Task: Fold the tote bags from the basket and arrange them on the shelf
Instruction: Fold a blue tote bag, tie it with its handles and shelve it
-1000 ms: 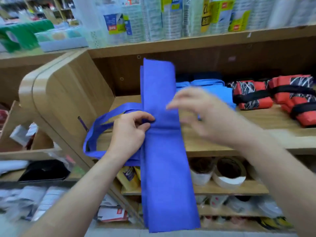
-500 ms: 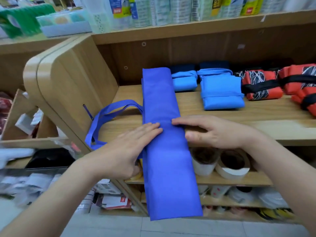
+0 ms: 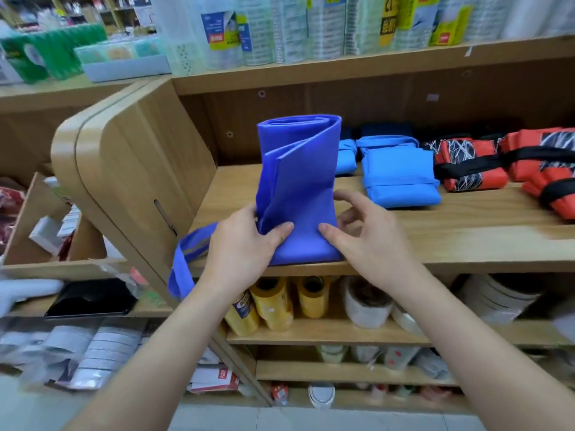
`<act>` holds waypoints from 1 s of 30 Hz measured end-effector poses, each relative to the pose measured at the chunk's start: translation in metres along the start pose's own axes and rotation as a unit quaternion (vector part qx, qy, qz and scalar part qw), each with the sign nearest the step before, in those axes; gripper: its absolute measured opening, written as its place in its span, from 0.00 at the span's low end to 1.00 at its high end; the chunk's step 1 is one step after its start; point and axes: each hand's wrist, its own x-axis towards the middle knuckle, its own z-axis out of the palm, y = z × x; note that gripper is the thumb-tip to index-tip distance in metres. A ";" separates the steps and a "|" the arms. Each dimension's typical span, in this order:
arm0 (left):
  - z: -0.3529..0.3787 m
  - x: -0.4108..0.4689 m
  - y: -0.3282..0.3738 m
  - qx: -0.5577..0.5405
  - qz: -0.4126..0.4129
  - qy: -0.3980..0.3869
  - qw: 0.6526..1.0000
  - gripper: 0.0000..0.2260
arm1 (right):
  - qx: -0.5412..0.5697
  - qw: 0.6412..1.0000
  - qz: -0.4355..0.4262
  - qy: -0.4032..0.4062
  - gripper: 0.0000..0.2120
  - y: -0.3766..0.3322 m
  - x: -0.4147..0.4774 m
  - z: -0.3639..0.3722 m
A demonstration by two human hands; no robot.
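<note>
A dark blue tote bag [image 3: 298, 181], folded into a narrow strip, lies on the wooden shelf [image 3: 435, 241] with its far part doubled back and standing up. My left hand [image 3: 245, 244] grips its near left edge, thumb on top. My right hand [image 3: 364, 241] pinches the near right edge with thumb and fingers. The bag's handles [image 3: 186, 262] hang off the shelf's front edge at the left. Folded light blue tote bags [image 3: 398, 178] and red patterned tote bags [image 3: 497, 163] sit in a row to the right. No basket is in view.
A rounded wooden end panel [image 3: 124, 169] closes the shelf on the left. Packaged goods [image 3: 311, 26] line the shelf above. Yellow rolls [image 3: 273, 306] and tape rolls [image 3: 367, 303] fill the shelf below.
The long strip that hung over the shelf edge has been folded up and back, so it now stands doubled on the shelf. Both hands went from pressing flat to gripping its near edges.
</note>
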 end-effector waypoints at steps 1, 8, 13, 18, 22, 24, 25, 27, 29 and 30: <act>0.002 -0.001 0.001 0.051 -0.001 0.005 0.999 0.15 | -0.014 1.000 -0.004 0.006 0.25 -0.003 -0.001 0.001; 0.004 -0.010 -0.001 0.250 0.129 0.170 0.945 0.36 | -0.130 0.991 0.019 -0.031 0.33 -0.011 0.008 0.008; 0.006 0.006 -0.020 0.296 0.285 -0.005 0.912 0.17 | -0.123 0.988 0.047 -0.077 0.29 -0.020 0.016 0.002; -0.007 0.006 -0.020 0.260 0.242 -0.170 0.919 0.22 | -0.030 0.990 0.107 -0.092 0.37 -0.017 0.048 -0.001; -0.016 -0.008 -0.017 0.219 0.261 -0.191 0.920 0.32 | 0.083 0.986 0.132 -0.053 0.45 -0.014 0.072 0.013; -0.019 -0.013 -0.020 0.210 0.258 -0.224 0.916 0.34 | 0.135 0.981 0.137 -0.021 0.40 -0.014 0.074 0.018; -0.023 -0.015 -0.020 0.219 0.260 -0.246 0.908 0.35 | 0.162 0.977 0.135 -0.013 0.35 -0.013 0.074 0.021; -0.028 -0.017 -0.027 0.288 0.260 -0.282 0.878 0.41 | 0.202 0.971 0.124 -0.006 0.28 -0.012 0.072 0.024; -0.027 -0.019 -0.033 0.351 0.304 -0.230 0.855 0.44 | 0.231 0.967 0.107 0.001 0.23 -0.010 0.070 0.025; -0.024 -0.018 -0.036 0.353 0.331 -0.179 0.857 0.40 | 0.240 0.966 0.097 -0.002 0.22 -0.011 0.070 0.023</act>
